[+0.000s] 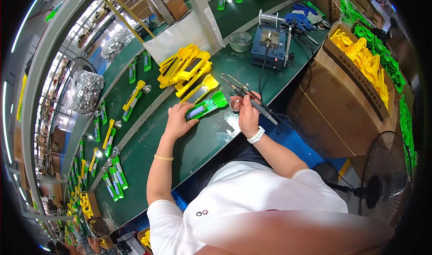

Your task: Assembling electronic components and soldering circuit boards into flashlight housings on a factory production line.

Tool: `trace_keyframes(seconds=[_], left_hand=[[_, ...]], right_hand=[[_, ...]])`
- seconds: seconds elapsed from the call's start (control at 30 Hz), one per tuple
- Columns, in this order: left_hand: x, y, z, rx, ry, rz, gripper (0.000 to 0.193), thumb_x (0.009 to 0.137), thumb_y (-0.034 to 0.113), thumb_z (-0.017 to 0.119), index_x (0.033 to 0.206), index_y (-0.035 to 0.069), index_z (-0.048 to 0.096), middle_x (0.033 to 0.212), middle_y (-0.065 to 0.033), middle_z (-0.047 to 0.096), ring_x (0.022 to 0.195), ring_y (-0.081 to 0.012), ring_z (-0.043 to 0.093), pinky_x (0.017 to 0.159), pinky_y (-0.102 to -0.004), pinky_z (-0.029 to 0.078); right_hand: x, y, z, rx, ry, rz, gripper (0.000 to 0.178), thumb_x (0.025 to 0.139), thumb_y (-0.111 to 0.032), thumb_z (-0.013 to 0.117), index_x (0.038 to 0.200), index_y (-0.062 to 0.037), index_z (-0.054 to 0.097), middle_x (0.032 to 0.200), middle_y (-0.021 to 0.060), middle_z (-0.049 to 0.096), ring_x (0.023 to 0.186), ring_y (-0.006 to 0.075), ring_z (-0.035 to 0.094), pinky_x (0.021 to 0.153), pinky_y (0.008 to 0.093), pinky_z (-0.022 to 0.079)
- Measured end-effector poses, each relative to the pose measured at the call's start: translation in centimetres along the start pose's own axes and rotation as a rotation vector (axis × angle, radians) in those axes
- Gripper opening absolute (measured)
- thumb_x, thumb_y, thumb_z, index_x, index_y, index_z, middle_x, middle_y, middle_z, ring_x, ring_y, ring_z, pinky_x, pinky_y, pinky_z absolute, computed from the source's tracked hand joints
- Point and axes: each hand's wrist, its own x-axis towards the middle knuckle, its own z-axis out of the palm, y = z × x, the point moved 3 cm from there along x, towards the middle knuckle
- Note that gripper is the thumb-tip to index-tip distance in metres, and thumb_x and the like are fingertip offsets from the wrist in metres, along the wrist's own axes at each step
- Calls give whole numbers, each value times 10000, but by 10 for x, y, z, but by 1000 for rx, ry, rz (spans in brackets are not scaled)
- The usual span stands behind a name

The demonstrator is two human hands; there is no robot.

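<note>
My left hand is closed round one end of a green plastic housing, steadying it on the green bench. Inside that housing lies a bluish-purple cylindrical cell. To its right, my right hand grips a soldering iron by its dark handle, with a thin curved metal tube alongside. The iron's front end points toward the housing; whether its tip touches cannot be told. A small reddish-brown round thing shows beside my right fingers. Just beyond the housing rests a yellow housing.
Yellow housings are piled behind. A blue soldering station with a wire reel and a glass bowl stand farther back. Green-and-yellow assemblies line the left. At right are a carton of yellow parts and a fan.
</note>
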Motion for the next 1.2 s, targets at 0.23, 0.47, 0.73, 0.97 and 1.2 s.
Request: trace_keyframes(seconds=[0.23,0.47,0.73,0.97,1.2], left_hand=[[-78,-1,-14,13,28,-16,518,658,198,729,1143,97,578,1060,-86,576,1009,-277,503,921,-393,327],[-93,-13,-6,-74,-9,-80,504,780,206,655,1246,82,510,1246,-157,484,1186,-323,422,1001,-405,327],[-103,5,-22,214,349,-16,418,704,98,693,1108,51,596,1125,-94,581,1014,-264,541,845,-407,432],[-88,-1,-5,-287,332,-145,138,714,77,700,848,96,679,826,-37,639,731,-201,569,677,-302,442],[-82,-4,-8,-298,242,-418,108,674,21,683,767,53,638,823,-58,492,772,-187,513,657,-282,456]], right_hand=[[6,0,-1,-40,-11,43,159,974,-196,393,1046,-57,362,866,145,626,660,88,503,620,215,405],[6,1,-15,-11,-118,62,147,965,-154,395,1086,-69,401,929,118,566,805,212,612,632,265,410],[-1,-4,-6,-107,-79,155,218,950,-208,428,1082,-34,437,805,120,575,675,191,553,584,270,410],[-13,-6,31,-136,-431,295,252,885,-188,545,1029,-49,393,702,103,522,482,140,485,437,220,384],[-17,18,42,-340,-440,501,242,859,-72,583,954,-45,362,764,64,514,558,90,505,495,211,417]])
